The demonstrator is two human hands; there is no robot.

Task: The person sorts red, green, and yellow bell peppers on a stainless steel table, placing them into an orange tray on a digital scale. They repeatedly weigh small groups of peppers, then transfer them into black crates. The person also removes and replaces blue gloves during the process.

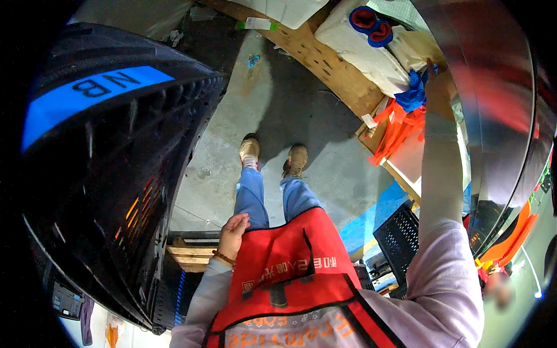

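Observation:
My left hand, with a beaded bracelet at the wrist, hangs beside the left edge of a red apron. Its fingers are curled together and nothing shows in them. My right arm stretches out to the far right, where my right hand is by a crumpled blue piece of fabric or plastic. Shadow and blur hide whether the fingers grip it. Orange strips hang below the blue piece. Further up, a pair of blue-rimmed pieces with red insides lies on white wrapped material.
A tall black plastic crate with a blue lettered band stands close on my left. Wooden boards edge the right-hand pile. A glossy panel rises at far right. A perforated black crate stands low beside blue floor marking.

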